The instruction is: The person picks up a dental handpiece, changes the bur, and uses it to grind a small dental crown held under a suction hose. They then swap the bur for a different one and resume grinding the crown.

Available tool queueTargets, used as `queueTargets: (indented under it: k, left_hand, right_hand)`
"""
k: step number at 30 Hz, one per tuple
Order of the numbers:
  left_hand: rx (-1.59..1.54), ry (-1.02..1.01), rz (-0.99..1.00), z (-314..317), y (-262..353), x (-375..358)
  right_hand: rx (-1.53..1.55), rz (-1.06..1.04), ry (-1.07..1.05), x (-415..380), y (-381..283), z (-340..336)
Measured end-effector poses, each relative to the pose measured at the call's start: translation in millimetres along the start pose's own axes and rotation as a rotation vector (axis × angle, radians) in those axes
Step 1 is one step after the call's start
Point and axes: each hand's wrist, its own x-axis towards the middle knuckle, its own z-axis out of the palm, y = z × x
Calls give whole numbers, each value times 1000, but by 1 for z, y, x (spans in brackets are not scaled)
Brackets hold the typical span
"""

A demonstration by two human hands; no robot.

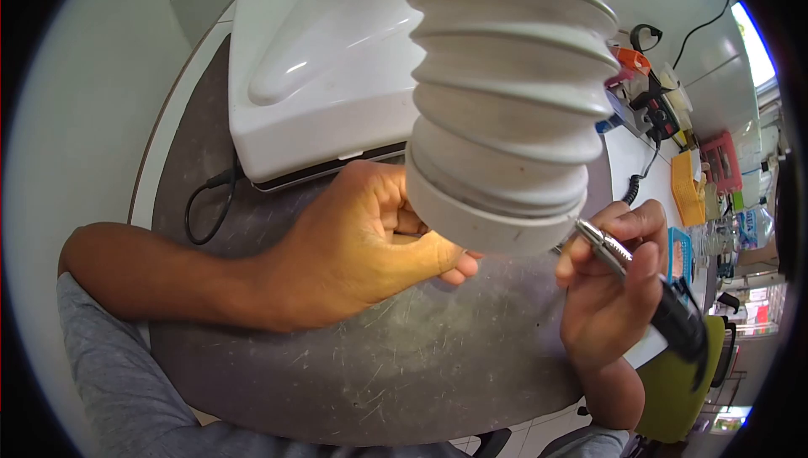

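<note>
My left hand (362, 243) is closed, its thumb laid against the curled fingers. The fingertips are partly behind the mouth of a white ribbed suction hose (513, 104), so whatever they pinch is hidden. On the right of the hose mouth, my right hand (610, 298) grips a rotary handpiece (608, 249). The handpiece has a silver metal front and a black rear body, and it slants with its front toward the hose. Its working tip is mostly hidden behind the hose rim.
A white dust extractor (328, 62) stands at the back of the scratched grey worktop (404, 374), with a black cable (206, 205) at its left. Right of it are a black control box with a coiled cord (635, 184), a yellow basket (688, 189) and a green chair (690, 391).
</note>
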Motion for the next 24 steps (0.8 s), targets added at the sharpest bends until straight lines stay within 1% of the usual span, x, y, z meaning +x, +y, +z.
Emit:
queueTargets:
  k: [1, 3, 4, 5, 7, 8, 9, 11, 12, 13, 14, 15, 16, 17, 18, 19, 20, 21, 23, 24]
  left_hand:
    - [-1, -17, -1, 0, 2, 0]
    - [76, -15, -42, 2, 3, 0]
    - [136, -6, 9, 3, 0, 1]
    - [130, -26, 6, 4, -1, 0]
    - [380, -40, 58, 2, -2, -1]
    - [440, -30, 101, 3, -3, -1]
    - [440, -41, 107, 3, -1, -1]
    - [712, -73, 210, 4, 3, -3]
    - [715, -78, 216, 4, 4, -3]
    - [848, -77, 288, 5, 5, -4]
    - [981, -76, 362, 5, 5, -3]
    - [987, -80, 368, 5, 3, -1]
    - [1056, -64, 495, 4, 0, 2]
    - [1123, -44, 620, 3, -4, 3]
    - [1155, -38, 683, 0, -7, 5]
    - [1163, -37, 686, 1, -7, 5]
    - [1170, -20, 661, 3, -6, 4]
    - [1176, -5, 636, 4, -6, 4]
    - [1216, 11, 615, 3, -8, 6]
    - [1247, 28, 591, 3, -7, 5]
  right_hand:
    - [33, 63, 48, -3, -7, -2]
    - [114, 189, -133, -9, -24, -19]
    - [136, 198, 41, -17, -29, -9]
    - [210, 276, 185, -25, -38, -7]
    - [41, 346, 187, -43, -51, -24]
    - [-32, 332, 265, -55, -55, -28]
    - [-37, 326, 274, -63, -59, -30]
    - [-322, 293, 344, -78, -66, -34]
    - [-349, 302, 279, -84, -66, -43]
    - [-348, 296, 285, -91, -66, -45]
    - [-398, 234, 346, -94, -67, -42]
    - [-447, 171, 406, -97, -67, -41]
    - [-412, 103, 446, -103, -63, -44]
    - [-407, 97, 448, -109, -63, -49]
    - [-287, 72, 427, -116, -65, -58]
    - [-167, 49, 404, -122, -66, -69]
    - [97, -22, 238, -130, -65, -87]
    - [101, -29, 238, -136, -66, -98]
    - [349, -97, -24, -144, -65, -112]
    - [678, -131, -141, -145, -62, -110]
